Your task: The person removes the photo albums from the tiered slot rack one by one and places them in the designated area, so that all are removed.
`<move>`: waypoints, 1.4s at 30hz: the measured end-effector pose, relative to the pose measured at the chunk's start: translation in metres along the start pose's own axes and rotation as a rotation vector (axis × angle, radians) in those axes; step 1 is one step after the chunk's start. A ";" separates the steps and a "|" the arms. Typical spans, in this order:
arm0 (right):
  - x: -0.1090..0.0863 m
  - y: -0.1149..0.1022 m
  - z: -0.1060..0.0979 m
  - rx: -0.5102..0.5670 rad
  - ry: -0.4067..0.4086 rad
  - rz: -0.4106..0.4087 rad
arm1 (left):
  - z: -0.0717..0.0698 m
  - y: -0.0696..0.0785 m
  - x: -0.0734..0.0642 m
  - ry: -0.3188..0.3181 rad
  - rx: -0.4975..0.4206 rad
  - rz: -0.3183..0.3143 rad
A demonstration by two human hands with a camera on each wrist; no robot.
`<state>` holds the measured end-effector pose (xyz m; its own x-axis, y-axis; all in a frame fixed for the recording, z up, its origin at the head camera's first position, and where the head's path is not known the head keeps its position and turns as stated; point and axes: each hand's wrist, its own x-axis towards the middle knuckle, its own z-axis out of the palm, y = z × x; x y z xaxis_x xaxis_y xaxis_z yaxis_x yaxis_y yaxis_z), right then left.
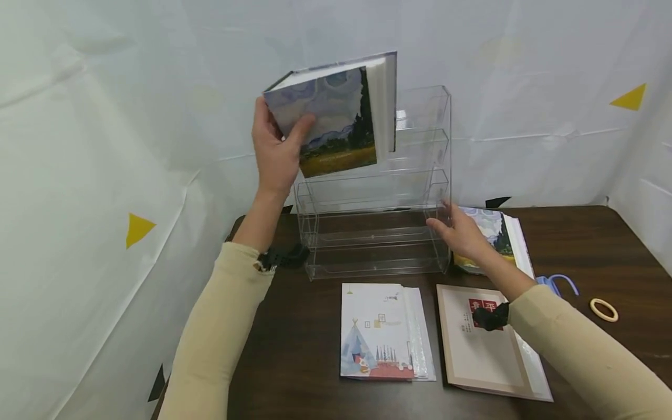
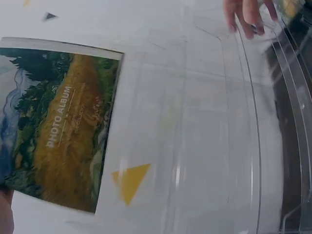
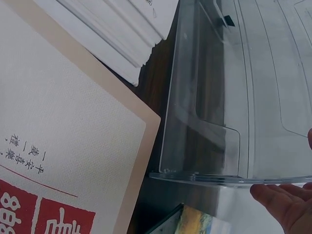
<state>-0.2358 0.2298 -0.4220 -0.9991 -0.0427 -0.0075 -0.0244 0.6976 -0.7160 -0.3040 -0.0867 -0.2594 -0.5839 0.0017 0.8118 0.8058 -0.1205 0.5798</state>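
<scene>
My left hand [image 1: 277,156] holds up a photo album [image 1: 336,125], its thumb across the painted landscape cover and its fingers behind. The album is raised in front of the upper tiers of a clear tiered rack [image 1: 375,269]. In the left wrist view, the words "PHOTO ALBUM" show on the album's cover [image 2: 66,117]. My right hand [image 1: 464,236] grips the rack's right side panel, thumb on the inner side and fingers outside. In the right wrist view, the fingers [image 3: 280,197] lie along the panel's edge.
A second painted album [image 1: 488,230] lies right of the rack, partly behind my right arm. In front lie a white album with a tent drawing [image 1: 375,344] and a beige album [image 1: 485,361]. A blue object [image 1: 548,283] and a wooden ring [image 1: 604,310] are at the right.
</scene>
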 end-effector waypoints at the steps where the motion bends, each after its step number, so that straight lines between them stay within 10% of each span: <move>1: 0.000 0.000 -0.001 -0.002 -0.001 0.001 | -0.005 0.010 -0.006 0.010 -0.021 0.014; 6: -0.002 0.001 -0.005 -0.014 0.001 0.013 | -0.043 0.052 -0.059 0.038 0.024 -0.127; 10: -0.003 0.002 -0.006 -0.008 -0.001 0.018 | -0.076 0.068 -0.118 0.032 0.128 -0.402; 21: 0.002 0.003 -0.007 -0.013 -0.001 0.027 | -0.132 0.048 -0.259 -0.068 0.487 -0.996; 30: 0.004 0.002 -0.004 -0.009 -0.005 0.024 | -0.138 0.016 -0.293 -0.006 0.586 -1.151; 42: 0.006 0.002 -0.002 -0.002 0.001 0.008 | -0.141 0.005 -0.300 0.005 0.886 -1.012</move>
<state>-0.2422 0.2323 -0.4226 -0.9992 -0.0367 -0.0129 -0.0164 0.6993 -0.7146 -0.1382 -0.2279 -0.5099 -0.9552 -0.2959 0.0042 -0.1854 0.6094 0.7709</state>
